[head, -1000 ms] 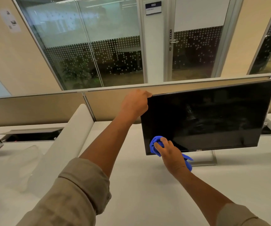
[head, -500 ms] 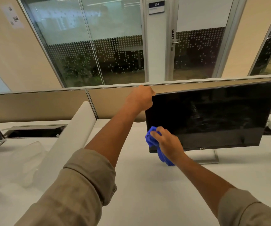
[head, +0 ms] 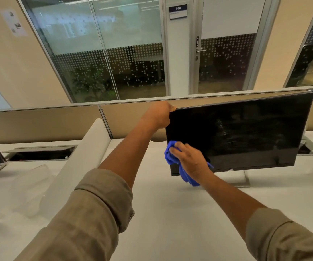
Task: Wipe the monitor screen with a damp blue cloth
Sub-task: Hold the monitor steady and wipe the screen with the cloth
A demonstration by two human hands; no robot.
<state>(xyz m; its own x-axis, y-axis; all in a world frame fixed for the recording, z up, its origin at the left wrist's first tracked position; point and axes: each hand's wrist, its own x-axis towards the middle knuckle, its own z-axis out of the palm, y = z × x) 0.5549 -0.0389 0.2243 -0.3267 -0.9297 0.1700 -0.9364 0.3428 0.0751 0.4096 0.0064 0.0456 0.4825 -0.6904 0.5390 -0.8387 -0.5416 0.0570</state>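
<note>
Monitor (head: 246,136) stands on the desk (head: 170,213); left grip (head: 160,114) curls round its top-left corner, right grip (head: 191,162) clutches the blue cloth (head: 170,153) against the screen's lower-left.

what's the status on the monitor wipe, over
Left hand grips monitor top corner. Right hand presses blue cloth on screen's lower left. Nothing in the way.
</note>
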